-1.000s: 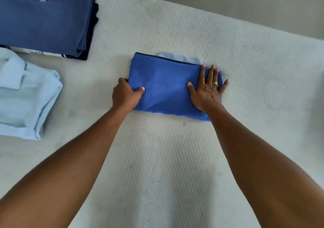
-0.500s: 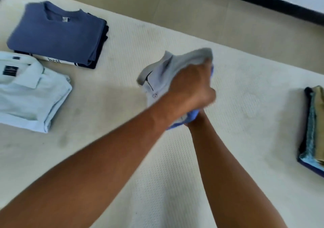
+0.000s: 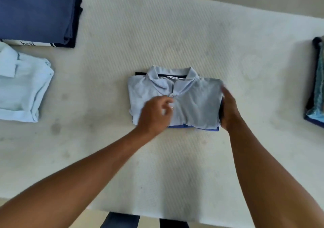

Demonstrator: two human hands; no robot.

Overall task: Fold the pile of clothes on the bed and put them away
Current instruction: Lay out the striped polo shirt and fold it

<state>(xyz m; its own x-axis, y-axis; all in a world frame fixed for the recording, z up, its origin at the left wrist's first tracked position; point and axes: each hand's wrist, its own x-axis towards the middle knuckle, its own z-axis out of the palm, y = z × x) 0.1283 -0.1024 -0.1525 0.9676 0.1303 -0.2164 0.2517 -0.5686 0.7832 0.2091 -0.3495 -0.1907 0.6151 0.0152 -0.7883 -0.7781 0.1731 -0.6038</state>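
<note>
A folded polo shirt (image 3: 196, 103), pale grey-blue in front with a brighter blue edge showing beneath, lies collar-up in the middle of the white bed (image 3: 175, 34). My left hand (image 3: 155, 115) hovers blurred over its lower left part, fingers loosely curled and apart, holding nothing that I can see. My right hand (image 3: 229, 109) presses against the shirt's right edge, fingers along the fold.
A folded dark blue stack (image 3: 36, 13) sits at the far left corner, with a folded light blue shirt (image 3: 22, 85) below it. Another folded stack (image 3: 316, 85) lies at the right edge. The bed's near edge runs along the bottom; floor shows beyond the far edge.
The shirt was lifted and flipped: its blue back faced up, now the collar side faces up, lying flat again. Both hands have come down onto it.
</note>
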